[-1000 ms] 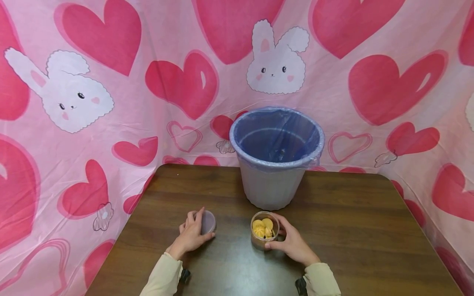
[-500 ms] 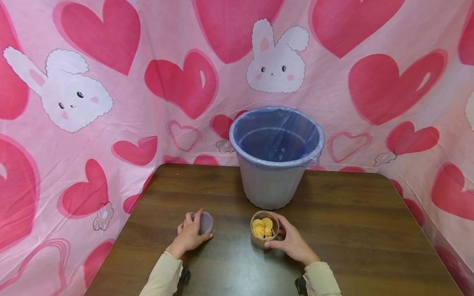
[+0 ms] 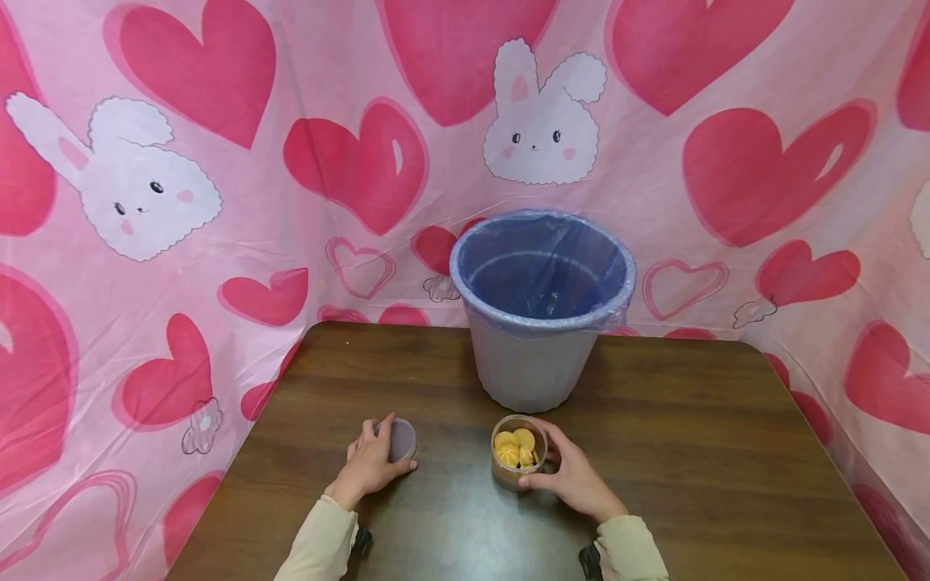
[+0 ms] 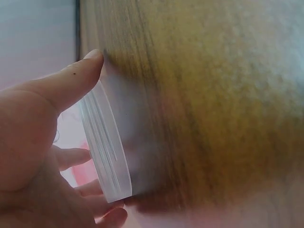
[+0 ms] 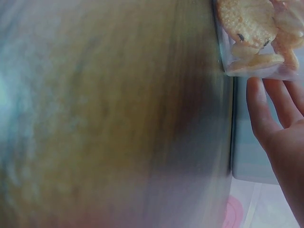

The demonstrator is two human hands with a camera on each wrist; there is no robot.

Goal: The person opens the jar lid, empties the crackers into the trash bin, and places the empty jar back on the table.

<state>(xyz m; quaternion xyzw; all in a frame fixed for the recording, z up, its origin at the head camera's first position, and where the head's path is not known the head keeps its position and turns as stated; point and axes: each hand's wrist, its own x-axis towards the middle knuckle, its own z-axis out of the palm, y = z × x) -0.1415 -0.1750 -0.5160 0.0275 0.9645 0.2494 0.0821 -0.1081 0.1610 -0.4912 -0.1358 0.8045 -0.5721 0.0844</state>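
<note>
On the left of the table, in the head view, lies a round translucent lid (image 3: 403, 440). My left hand (image 3: 369, 466) grips it by its edge, and the left wrist view shows the thumb at one end of the lid's ribbed side (image 4: 105, 142) and fingers at the other. A clear plastic jar (image 3: 508, 476) stands open at the middle, with yellow round biscuits (image 3: 514, 449) inside. Around its right side my right hand (image 3: 574, 476) curves, thumb at the front and fingers behind. The right wrist view shows fingertips right at the jar wall (image 5: 259, 71).
Behind the jar stands a tall white bin (image 3: 534, 363) with a blue plastic liner (image 3: 541, 278) over its rim. The dark wooden table (image 3: 697, 452) reaches back to a pink curtain (image 3: 450, 173) printed with hearts and rabbits.
My left hand has slid slightly left with the lid. The right hand and the jar have stayed in place.
</note>
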